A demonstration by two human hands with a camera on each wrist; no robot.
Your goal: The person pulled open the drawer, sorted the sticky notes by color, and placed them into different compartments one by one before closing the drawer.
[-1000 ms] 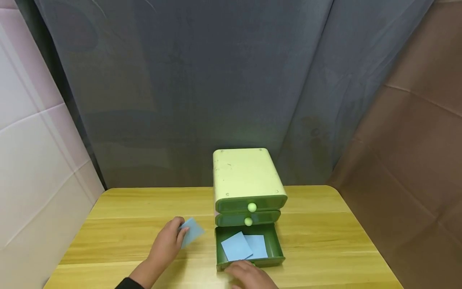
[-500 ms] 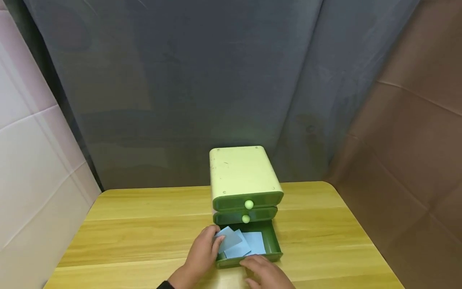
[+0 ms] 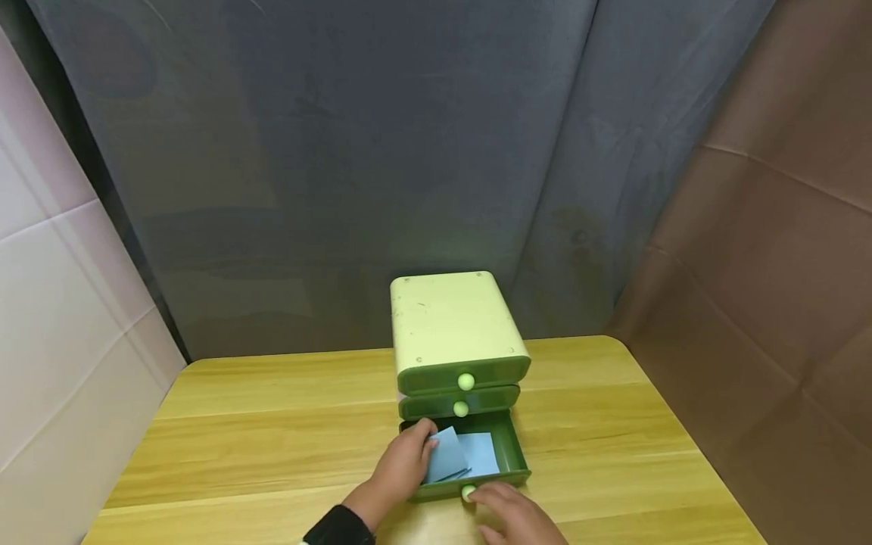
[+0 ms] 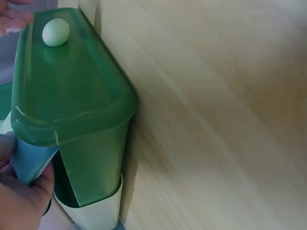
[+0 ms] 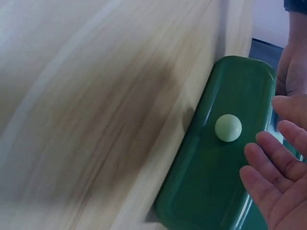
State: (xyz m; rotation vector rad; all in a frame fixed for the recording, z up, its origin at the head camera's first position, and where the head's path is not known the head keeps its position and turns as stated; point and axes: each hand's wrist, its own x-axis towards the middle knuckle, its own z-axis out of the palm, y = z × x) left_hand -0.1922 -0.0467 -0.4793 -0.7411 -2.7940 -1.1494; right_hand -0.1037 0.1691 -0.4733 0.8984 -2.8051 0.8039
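A small cabinet (image 3: 456,318) with a pale yellow-green shell and dark green fronts stands on the table. Its bottom drawer (image 3: 507,446) is pulled out and holds blue paper squares (image 3: 482,453). At the drawer's left side, my left hand (image 3: 403,462) pinches a blue paper square (image 4: 29,160) between thumb and fingers, low inside the drawer and overlapping the others. In front of the drawer is my right hand (image 3: 518,518), its fingers loosely bent close to the round pale knob (image 5: 228,128). The right wrist view shows those fingers apart from the knob, holding nothing.
Two upper drawers with round knobs, the top drawer (image 3: 436,376) and the middle drawer (image 3: 429,406), sit above the pulled-out one. The wooden table (image 3: 272,424) ends at a grey curtain (image 3: 341,189). White cloth hangs left, brown cloth (image 3: 749,303) right.
My left hand has carried its blue paper square rightward from beside the cabinet into the bottom drawer. My right hand stays at the drawer's front, shifted slightly right. The view has turned a little.
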